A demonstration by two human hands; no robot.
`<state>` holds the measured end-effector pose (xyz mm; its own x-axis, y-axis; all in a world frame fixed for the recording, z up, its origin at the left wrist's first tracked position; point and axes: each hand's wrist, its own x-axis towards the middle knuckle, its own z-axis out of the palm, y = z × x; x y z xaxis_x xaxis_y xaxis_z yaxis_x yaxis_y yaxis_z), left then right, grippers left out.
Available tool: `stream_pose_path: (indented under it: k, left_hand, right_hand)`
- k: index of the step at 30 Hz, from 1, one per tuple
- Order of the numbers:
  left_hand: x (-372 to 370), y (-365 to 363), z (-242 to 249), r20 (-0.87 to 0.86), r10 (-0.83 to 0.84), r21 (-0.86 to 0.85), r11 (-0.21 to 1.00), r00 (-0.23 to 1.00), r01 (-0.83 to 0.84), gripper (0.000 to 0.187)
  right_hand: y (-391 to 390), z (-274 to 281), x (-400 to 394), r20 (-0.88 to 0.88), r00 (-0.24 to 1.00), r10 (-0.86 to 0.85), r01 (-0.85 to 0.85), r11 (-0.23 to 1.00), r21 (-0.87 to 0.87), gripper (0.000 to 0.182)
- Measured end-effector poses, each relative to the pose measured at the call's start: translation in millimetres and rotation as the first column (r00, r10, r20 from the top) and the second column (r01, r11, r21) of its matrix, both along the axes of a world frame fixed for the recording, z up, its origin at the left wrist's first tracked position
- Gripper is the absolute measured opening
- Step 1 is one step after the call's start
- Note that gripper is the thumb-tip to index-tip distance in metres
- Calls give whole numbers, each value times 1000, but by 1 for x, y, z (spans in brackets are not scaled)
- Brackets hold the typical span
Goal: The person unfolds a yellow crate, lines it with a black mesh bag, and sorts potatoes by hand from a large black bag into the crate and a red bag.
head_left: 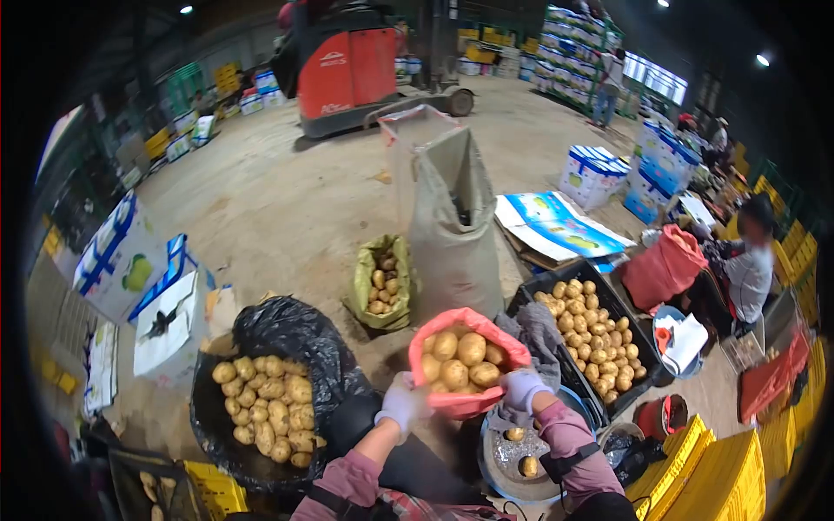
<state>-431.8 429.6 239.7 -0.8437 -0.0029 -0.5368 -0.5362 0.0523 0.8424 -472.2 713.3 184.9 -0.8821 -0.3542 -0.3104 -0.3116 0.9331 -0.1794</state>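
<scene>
A red bag (459, 405) full of washed-looking potatoes (469, 349) stands open in front of me. My left hand (402, 405), in a pale glove, is closed on the left side of its rim. On the right side, my right hand (526, 390), gloved too, grips the rim. Below my right forearm is a basin (493, 476) with two potatoes in it. Behind that hand a grey cloth (540, 334) hangs over the edge of a black crate (645, 388) of potatoes. To my left, potatoes (268, 412) fill a container lined with black plastic (295, 328).
A green sack (397, 314) of potatoes and a tall grey sack (456, 247) stand ahead. A red forklift (347, 76) is farther off. Printed cartons (130, 252) are at left, yellow crates (717, 473) at right. Another person (749, 273) sits at right near a red sack (665, 267).
</scene>
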Motion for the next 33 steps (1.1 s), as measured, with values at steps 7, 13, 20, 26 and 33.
stream_pose_path:
  k: [7, 13, 20, 26, 33]
  left_hand:
    - [52, -125, 61, -298, 375, 481, 853, 878, -202, 40]
    - [170, -320, 88, -440, 753, 240, 624, 489, -744, 38]
    - [257, -386, 36, -210, 933, 392, 353, 291, -849, 32]
    - [280, -365, 70, -489, 792, 301, 545, 364, -782, 32]
    - [301, -365, 94, -241, 880, 534, 472, 409, -701, 50]
  right_hand:
    - [-44, 44, -10, 177, 982, 66, -94, 983, 157, 27]
    - [-217, 126, 10, -261, 869, 421, -495, 711, -500, 49]
    - [-508, 75, 33, 17, 603, 797, -709, 545, -447, 52]
    - [-615, -76, 88, 155, 412, 898, -911, 406, 72, 28]
    - [-635, -297, 125, 51, 728, 684, -656, 715, -241, 34]
